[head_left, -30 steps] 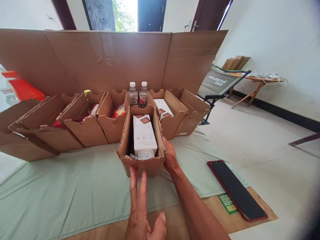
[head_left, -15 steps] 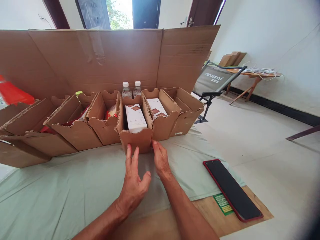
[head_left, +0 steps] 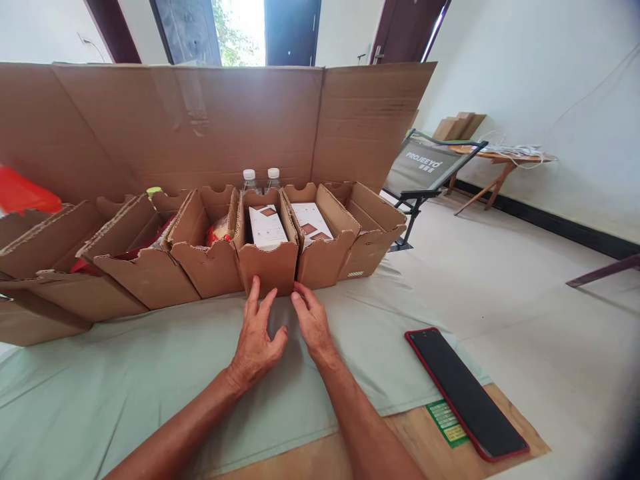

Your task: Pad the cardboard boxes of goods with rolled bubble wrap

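A cardboard bin (head_left: 267, 270) with a white box (head_left: 268, 225) inside stands in the row in front of me. My left hand (head_left: 257, 340) is open, its fingertips resting against the lower front of this bin and its thumb spread to the right. At the bin's lower right corner, the fingertips of my right hand (head_left: 311, 321) touch the cardboard, fingers stretched forward with nothing held between them. To the right, the neighbouring bin (head_left: 327, 260) holds a second white box (head_left: 311, 221). On the left, another bin (head_left: 213, 267) contains a red and yellow packet (head_left: 219, 232).
A tall cardboard panel (head_left: 200, 127) rises behind the bins, with two clear bottles (head_left: 273, 179) before it. Pale green cloth (head_left: 185, 373) covers the table. A red-cased phone (head_left: 467, 393) lies at the right edge. A folding chair (head_left: 425, 167) stands beyond. Something red (head_left: 27, 190) shows at far left.
The middle bin has slid back, away from me, into line with its neighbours. Both hands have moved forward with it, still touching its lower front.
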Demonstrator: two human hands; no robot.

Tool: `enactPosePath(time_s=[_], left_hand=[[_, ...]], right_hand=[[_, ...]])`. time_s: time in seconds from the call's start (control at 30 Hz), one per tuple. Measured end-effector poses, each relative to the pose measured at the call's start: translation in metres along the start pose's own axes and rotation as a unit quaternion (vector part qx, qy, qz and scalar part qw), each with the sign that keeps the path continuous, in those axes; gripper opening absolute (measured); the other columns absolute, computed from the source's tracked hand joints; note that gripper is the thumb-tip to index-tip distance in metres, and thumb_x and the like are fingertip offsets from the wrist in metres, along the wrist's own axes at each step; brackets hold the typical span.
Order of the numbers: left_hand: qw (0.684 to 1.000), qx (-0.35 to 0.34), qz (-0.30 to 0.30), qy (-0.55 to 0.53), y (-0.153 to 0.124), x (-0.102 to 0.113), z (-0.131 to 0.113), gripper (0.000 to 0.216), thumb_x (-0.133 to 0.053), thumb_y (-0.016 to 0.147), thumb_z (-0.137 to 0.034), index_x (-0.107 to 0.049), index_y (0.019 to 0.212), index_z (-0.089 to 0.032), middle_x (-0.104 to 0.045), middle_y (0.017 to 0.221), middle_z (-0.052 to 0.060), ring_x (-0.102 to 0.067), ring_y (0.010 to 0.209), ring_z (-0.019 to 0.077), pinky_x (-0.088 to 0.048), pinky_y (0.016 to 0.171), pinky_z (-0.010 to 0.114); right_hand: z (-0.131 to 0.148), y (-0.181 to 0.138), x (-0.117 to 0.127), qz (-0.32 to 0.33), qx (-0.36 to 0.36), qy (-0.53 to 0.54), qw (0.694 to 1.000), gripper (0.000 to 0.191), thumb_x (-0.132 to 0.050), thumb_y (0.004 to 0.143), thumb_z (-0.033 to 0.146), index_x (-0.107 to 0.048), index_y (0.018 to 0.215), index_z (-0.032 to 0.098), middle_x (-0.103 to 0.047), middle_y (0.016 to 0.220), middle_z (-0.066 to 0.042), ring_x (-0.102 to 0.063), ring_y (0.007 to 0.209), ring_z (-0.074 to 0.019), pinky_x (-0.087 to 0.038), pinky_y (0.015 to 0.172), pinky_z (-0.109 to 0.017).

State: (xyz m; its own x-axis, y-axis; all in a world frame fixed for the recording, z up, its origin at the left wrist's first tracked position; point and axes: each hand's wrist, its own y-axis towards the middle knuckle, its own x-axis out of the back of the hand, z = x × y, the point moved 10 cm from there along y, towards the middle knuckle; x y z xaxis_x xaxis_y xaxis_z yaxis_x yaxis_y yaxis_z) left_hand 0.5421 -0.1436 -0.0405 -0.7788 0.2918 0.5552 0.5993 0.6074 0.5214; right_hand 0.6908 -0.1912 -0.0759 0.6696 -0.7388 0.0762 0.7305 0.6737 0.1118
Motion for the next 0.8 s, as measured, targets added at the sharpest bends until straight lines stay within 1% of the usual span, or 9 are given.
enactPosePath(time_s=[0.17, 0.23, 0.27, 0.33, 0.4, 0.47, 0.53, 0.63, 0.8], left_hand=[[1.000, -0.007, -0.002, 0.012, 0.011, -0.001, 0.008, 0.071, -0.060, 0.080, -0.009, -0.047, 0.149, -0.018, -0.014, 0.173, 0.020, -0.023, 0.159, 0.0402, -0.033, 0.122, 0.064], [1.000, 0.008, 0.005, 0.003, 0.011, -0.001, 0.014, 0.071, -0.059, 0.080, -0.010, -0.047, 0.149, -0.019, -0.017, 0.173, 0.020, -0.025, 0.158, 0.0407, -0.042, 0.117, 0.062], [1.000, 0.022, 0.014, -0.005, 0.010, -0.002, 0.017, 0.071, -0.059, 0.081, -0.011, -0.046, 0.150, -0.019, -0.017, 0.173, 0.020, -0.026, 0.157, 0.0410, -0.051, 0.110, 0.059], [0.997, 0.058, 0.042, -0.029, 0.004, -0.006, 0.024, 0.071, -0.059, 0.082, -0.013, -0.045, 0.151, -0.021, -0.016, 0.173, 0.019, -0.029, 0.156, 0.0418, -0.065, 0.083, 0.043], [0.992, 0.096, 0.060, -0.053, -0.002, -0.009, 0.029, 0.069, -0.059, 0.083, -0.014, -0.045, 0.151, -0.021, -0.016, 0.173, 0.019, -0.037, 0.152, 0.0410, -0.063, 0.061, 0.029], [0.989, 0.124, 0.056, -0.064, -0.006, -0.009, 0.033, 0.067, -0.059, 0.084, -0.015, -0.047, 0.149, -0.020, -0.017, 0.173, 0.020, -0.045, 0.147, 0.0390, -0.060, 0.057, 0.025], [0.987, 0.142, 0.045, -0.067, -0.007, -0.009, 0.036, 0.064, -0.058, 0.084, -0.015, -0.048, 0.147, -0.018, -0.020, 0.171, 0.021, -0.047, 0.146, 0.0383, -0.060, 0.058, 0.026], [0.984, 0.153, 0.039, -0.078, -0.007, -0.012, 0.040, 0.062, -0.057, 0.082, -0.014, -0.052, 0.144, -0.017, -0.024, 0.170, 0.021, -0.049, 0.144, 0.0387, -0.059, 0.056, 0.026], [0.984, 0.151, 0.033, -0.092, -0.007, -0.013, 0.045, 0.057, -0.055, 0.082, -0.012, -0.057, 0.139, -0.014, -0.033, 0.165, 0.022, -0.047, 0.145, 0.0397, -0.058, 0.057, 0.027]], right_hand=[[0.006, -0.005, 0.001, -0.021, 0.024, -0.014, 0.999, 0.048, -0.059, 0.085, 0.052, -0.072, 0.118, 0.020, -0.074, 0.127, -0.014, -0.070, 0.112, -0.0282, -0.055, 0.099, -0.044], [0.019, -0.009, 0.010, -0.040, 0.042, -0.021, 0.998, 0.043, -0.061, 0.084, 0.048, -0.073, 0.113, 0.019, -0.076, 0.117, -0.015, -0.072, 0.101, -0.0272, -0.057, 0.092, -0.044], [0.030, -0.011, 0.017, -0.050, 0.053, -0.023, 0.997, 0.042, -0.060, 0.085, 0.047, -0.072, 0.113, 0.018, -0.077, 0.111, -0.014, -0.073, 0.094, -0.0256, -0.058, 0.088, -0.043], [0.060, -0.010, 0.035, -0.070, 0.081, -0.023, 0.994, 0.044, -0.057, 0.089, 0.044, -0.068, 0.123, 0.018, -0.076, 0.103, -0.010, -0.070, 0.083, -0.0211, -0.058, 0.082, -0.038], [0.100, -0.002, 0.049, -0.074, 0.128, -0.060, 0.987, 0.053, -0.055, 0.092, 0.039, -0.058, 0.141, 0.020, -0.074, 0.098, -0.006, -0.067, 0.075, -0.0173, -0.057, 0.077, -0.034], [0.136, 0.012, 0.051, -0.053, 0.173, -0.169, 0.969, 0.057, -0.056, 0.091, 0.032, -0.053, 0.148, 0.023, -0.074, 0.090, -0.002, -0.065, 0.070, -0.0168, -0.053, 0.074, -0.032], [0.156, 0.027, 0.045, -0.024, 0.198, -0.303, 0.932, 0.048, -0.055, 0.089, 0.027, -0.065, 0.136, 0.026, -0.075, 0.082, -0.001, -0.066, 0.069, -0.0191, -0.050, 0.072, -0.031], [0.157, 0.037, 0.041, -0.007, 0.209, -0.389, 0.897, 0.031, -0.051, 0.087, 0.024, -0.078, 0.104, 0.026, -0.079, 0.084, -0.003, -0.070, 0.076, -0.0227, -0.048, 0.072, -0.031], [0.140, 0.022, 0.044, -0.024, 0.228, -0.381, 0.896, 0.041, -0.045, 0.089, 0.023, -0.077, 0.114, 0.022, -0.081, 0.100, -0.006, -0.074, 0.084, -0.0220, -0.052, 0.080, -0.032]])
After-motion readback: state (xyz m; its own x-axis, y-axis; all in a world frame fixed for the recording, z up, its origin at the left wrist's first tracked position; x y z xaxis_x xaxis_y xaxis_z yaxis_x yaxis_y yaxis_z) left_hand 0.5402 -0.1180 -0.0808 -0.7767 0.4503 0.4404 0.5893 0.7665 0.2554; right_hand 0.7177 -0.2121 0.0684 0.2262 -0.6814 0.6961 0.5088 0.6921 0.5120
